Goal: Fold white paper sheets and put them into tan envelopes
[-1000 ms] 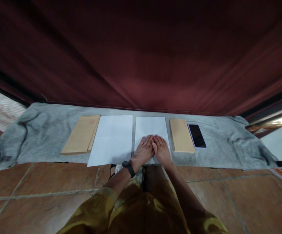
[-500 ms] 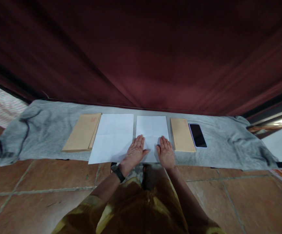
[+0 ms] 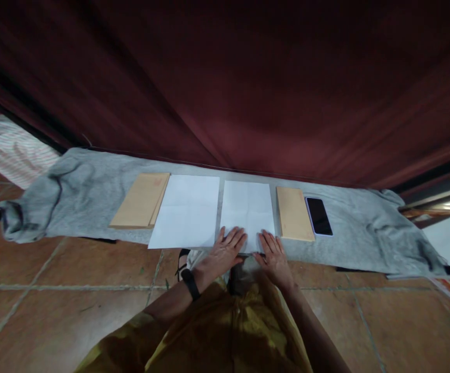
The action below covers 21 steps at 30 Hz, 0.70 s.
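A white sheet of paper (image 3: 247, 204) lies flat in front of me, faint crease lines across it. My left hand (image 3: 227, 250) rests on its near left edge, palm down, with the fingers extended. On the near right edge my right hand (image 3: 273, 256) also lies flat, fingers outstretched. Left of this sheet is a larger stack or sheet of white paper (image 3: 188, 210). Beyond that sit brown envelopes (image 3: 139, 202), overlapping one another. Another brown envelope (image 3: 295, 215) lies just right of my right hand.
A grey cloth (image 3: 357, 223) covers the narrow bench under the papers. A phone (image 3: 319, 216) lies right of the single envelope. A dark red curtain (image 3: 240, 103) hangs along the far side. Tiled floor (image 3: 93, 311) shows on the near side.
Both hands have slid toward me, from the middle of the sheet to its near edge. The view has tilted slightly; papers, envelopes and phone keep their places on the cloth.
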{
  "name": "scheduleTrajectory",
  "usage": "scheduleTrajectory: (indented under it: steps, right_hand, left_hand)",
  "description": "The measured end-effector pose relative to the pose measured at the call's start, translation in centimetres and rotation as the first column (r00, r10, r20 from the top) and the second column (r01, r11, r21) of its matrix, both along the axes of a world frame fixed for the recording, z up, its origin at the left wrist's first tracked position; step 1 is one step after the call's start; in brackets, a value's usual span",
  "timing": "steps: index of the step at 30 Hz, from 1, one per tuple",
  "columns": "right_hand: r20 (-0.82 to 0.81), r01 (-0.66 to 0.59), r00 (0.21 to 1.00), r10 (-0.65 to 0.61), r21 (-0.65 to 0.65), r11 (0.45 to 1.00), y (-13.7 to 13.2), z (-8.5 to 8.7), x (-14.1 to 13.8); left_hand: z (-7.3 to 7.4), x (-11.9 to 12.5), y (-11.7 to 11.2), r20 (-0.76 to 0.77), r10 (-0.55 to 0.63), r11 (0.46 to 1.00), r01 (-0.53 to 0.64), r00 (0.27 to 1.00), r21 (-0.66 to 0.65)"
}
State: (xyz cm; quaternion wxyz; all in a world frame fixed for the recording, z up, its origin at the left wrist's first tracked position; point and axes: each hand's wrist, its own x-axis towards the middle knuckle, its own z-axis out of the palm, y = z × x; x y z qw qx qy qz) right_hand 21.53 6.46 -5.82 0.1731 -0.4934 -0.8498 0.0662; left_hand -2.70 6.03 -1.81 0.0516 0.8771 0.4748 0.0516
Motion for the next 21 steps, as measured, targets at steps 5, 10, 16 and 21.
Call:
scheduleTrajectory:
  steps: [5,10,16,21]
  right_hand:
    - [-0.031,-0.081,0.996,0.081,-0.006,0.997,-0.4,-0.1,1.1]
    - [-0.117,-0.091,0.989,0.089,-0.01,0.996,0.0,-0.3,1.3]
    - [-0.2,-0.077,0.978,0.068,-0.037,0.996,-0.3,0.0,1.9]
    - [-0.289,-0.027,0.957,0.004,-0.076,0.997,-0.3,-0.5,3.2]
  left_hand:
    - [0.8,0.4,-0.4,-0.084,-0.006,0.999,0.01,0.996,0.052]
    - [1.1,0.9,-0.6,-0.13,-0.014,0.997,0.024,0.991,0.077]
    - [1.3,1.5,-1.0,-0.104,-0.044,0.994,0.054,0.994,0.095]
    - [3.0,1.2,-1.6,-0.095,-0.062,0.991,0.073,0.993,0.11]
